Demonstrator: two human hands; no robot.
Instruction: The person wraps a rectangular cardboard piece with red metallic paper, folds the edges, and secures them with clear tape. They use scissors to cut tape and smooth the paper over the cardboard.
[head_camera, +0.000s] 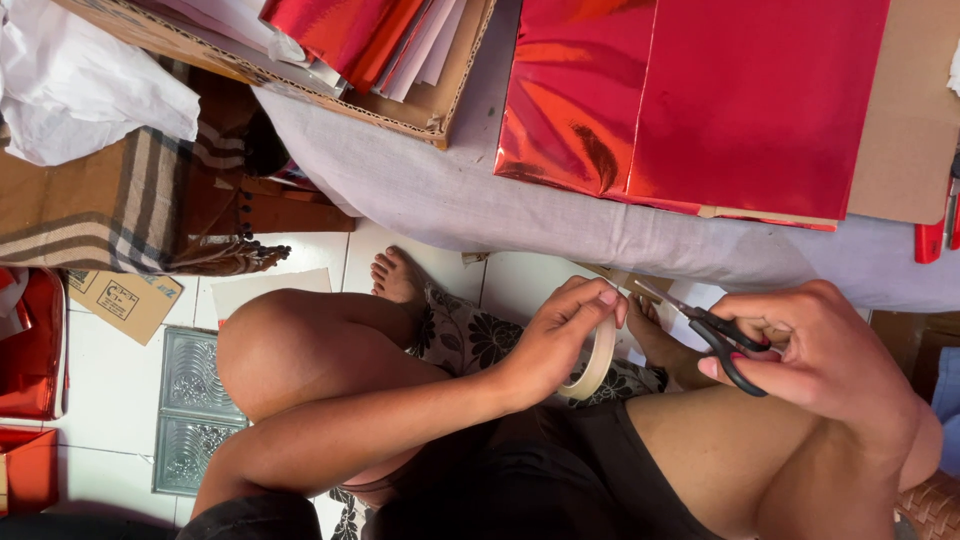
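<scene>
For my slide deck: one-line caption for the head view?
Left hand holds cream tape roll; right hand works black-handled scissors.

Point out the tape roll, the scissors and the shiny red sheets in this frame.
tape roll (600, 362): head view, on the pale outer band below the left hand's fingers.
scissors (728, 345): head view, on the black handle loops in the right hand.
shiny red sheets (745, 100): head view, on the flat upper sheet's middle.

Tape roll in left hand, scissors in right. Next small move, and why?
Probably close the scissors on the strip of tape. The left hand holds the tape roll with fingers pinching its top edge, and the right hand has the blades open, tips pointing at that spot.
</scene>
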